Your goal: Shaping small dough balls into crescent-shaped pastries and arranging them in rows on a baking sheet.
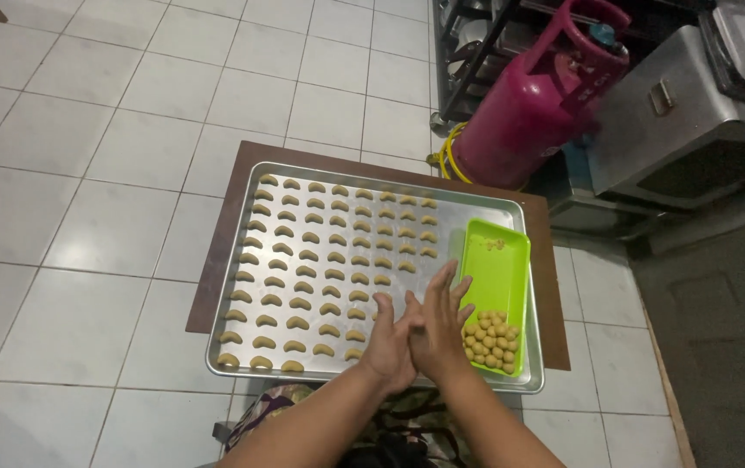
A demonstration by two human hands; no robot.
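Floor: white glazed square tiles with grey grout lines; smooth and hard.
Gas cylinder: magenta painted metal, rounded body, yellow hose coiled at its base; stands on the floor beyond the far right corner of the worktop.
Metal cabinet: dull grey sheet steel, boxy, right of the cylinder.
Worktop: low brown board, matt, flat; carries the baking tray.
Baking tray: shallow rectangular aluminium sheet with a rolled rim, brushed sheen; covers most of the worktop.
Green tray: bright lime plastic, rounded corners, glossy; lies on the right part of the baking tray, its near corner close to the rim.
Hands: left hand and right hand pressed palm to palm over the near right part of the baking tray, fingers extended and slightly spread; whether a piece of dough lies between the palms cannot be told.
Crescents: tan dough, matt, curved, set in close even rows across the left and middle of the baking tray; the near right area, under the hands, shows no pieces.
Dough balls: small tan spheres heaped at the near end of the green tray, just right of the right hand.
Risk 1 (judgement): a wrist dropping could flatten the nearest crescents, since the dough looks soft.
Risk 2 (judgement): a nudge from the right hand could tip the light green tray over the rim and spill the balls.
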